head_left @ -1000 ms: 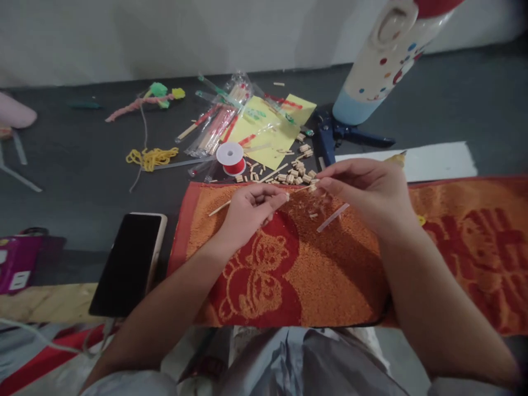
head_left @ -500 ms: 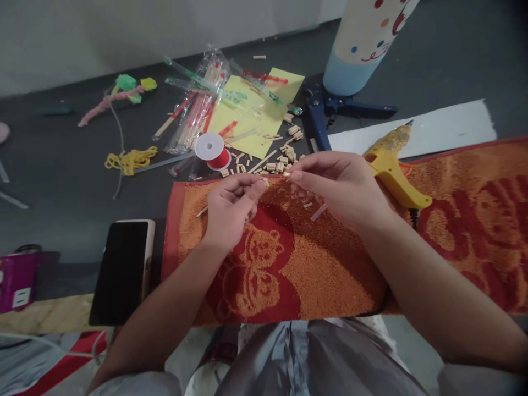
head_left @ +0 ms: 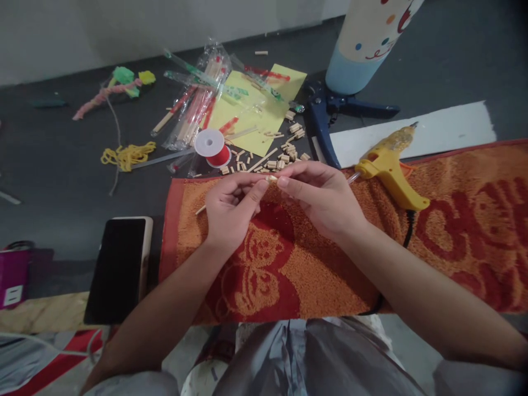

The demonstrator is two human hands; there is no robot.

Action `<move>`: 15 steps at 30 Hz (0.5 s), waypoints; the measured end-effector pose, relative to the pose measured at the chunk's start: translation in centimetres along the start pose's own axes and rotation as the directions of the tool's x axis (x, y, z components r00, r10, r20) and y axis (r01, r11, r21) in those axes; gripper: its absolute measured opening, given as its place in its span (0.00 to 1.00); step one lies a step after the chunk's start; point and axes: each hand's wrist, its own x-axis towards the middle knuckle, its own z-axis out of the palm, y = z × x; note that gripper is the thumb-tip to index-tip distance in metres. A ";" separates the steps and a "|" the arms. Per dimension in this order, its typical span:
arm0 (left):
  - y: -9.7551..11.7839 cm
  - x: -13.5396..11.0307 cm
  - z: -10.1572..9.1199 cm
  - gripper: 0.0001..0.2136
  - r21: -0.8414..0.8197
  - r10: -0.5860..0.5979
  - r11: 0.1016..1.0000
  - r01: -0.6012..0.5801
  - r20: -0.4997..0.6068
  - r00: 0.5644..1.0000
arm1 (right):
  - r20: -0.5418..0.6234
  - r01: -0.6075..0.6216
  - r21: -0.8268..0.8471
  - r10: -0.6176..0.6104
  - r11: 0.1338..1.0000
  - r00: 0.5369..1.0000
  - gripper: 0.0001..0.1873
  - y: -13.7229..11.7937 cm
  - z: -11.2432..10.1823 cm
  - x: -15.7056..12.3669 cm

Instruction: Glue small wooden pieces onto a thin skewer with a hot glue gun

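Over the orange and red towel (head_left: 330, 275), my left hand (head_left: 231, 206) pinches a small pale wooden piece (head_left: 270, 178) between thumb and forefinger. My right hand (head_left: 325, 192) is also closed, its thumb and fingertip pinching at the other side, where a short piece of wooden stick seems to meet the first. The fingertips partly hide both pieces. Just beyond the hands lie many short cut sticks (head_left: 282, 159). A thin stick (head_left: 201, 209) pokes out beside my left hand on the towel.
A yellow glue gun (head_left: 391, 170) lies at right, with a blue cutter (head_left: 324, 124) and a tall bottle (head_left: 350, 66) behind. Left of the sticks stand a red thread spool (head_left: 218, 157) and wrapped chopsticks (head_left: 202, 104) on yellow paper (head_left: 258, 140). A phone (head_left: 117, 269) lies left.
My right hand has moved left and slightly down, bringing its small stick piece against the one in my left hand. My left hand stays nearly in place.
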 end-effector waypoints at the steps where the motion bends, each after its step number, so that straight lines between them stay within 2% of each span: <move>1: 0.0 0.0 0.0 0.07 0.007 0.000 1.000 0.000 -0.001 1.000 | 0.001 0.000 -0.005 0.000 1.000 1.000 0.06 0.0 0.0 0.0; 8: -0.1 0.0 -0.1 0.06 0.010 0.023 1.000 -0.023 0.004 1.000 | -0.016 0.029 0.024 -0.028 0.999 0.999 0.03 0.1 0.0 -0.1; 15: -0.1 0.0 -0.1 0.05 0.004 0.057 0.998 -0.057 0.020 0.998 | -0.027 0.088 0.013 -0.088 0.996 0.996 0.06 0.2 0.0 0.0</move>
